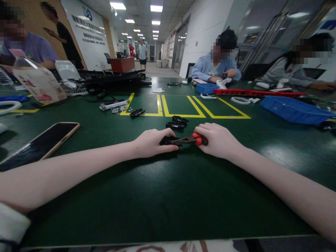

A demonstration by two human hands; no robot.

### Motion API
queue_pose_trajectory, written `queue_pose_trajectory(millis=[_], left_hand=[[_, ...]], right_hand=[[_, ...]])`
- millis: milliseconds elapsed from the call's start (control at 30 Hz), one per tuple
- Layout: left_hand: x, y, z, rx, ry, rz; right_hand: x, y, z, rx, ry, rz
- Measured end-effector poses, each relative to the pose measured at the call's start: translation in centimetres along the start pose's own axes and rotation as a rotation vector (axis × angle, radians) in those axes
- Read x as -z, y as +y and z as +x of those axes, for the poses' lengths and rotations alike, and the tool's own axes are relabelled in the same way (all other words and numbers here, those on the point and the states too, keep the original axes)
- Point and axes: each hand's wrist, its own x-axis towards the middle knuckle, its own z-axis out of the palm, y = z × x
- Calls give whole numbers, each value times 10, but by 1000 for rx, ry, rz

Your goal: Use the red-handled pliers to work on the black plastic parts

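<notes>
red-handled pliers, clamped in your right grip, run crosswise, nose left to the black part your left grip pinches

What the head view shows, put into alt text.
A right hand holds red-handled pliers, tips at a black part in the left hand, over a green table. Three other black parts lie beyond, a phone at left; other people are farther off.

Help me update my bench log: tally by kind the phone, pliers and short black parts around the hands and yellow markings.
Black parts: 4, one in the left hand
Pliers: 1, in the right hand
Phone: 1
Total: 6
</notes>
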Motion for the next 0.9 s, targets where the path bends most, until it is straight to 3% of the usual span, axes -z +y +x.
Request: queue_pose_trajectory(millis=[400,633,767,900], left_hand=[[0,2,-2,-6,-10,45],[-1,3,-3,-183,76,128],[-4,6,-5,-162,73,132],[16,9,-5,-146,148,62]], right_hand=[[2,-1,1,25,5,-31],[3,-3,0,44,-11,-57],[2,-4,0,40,-33,-75],[2,-5,0,41,-24,-77]])
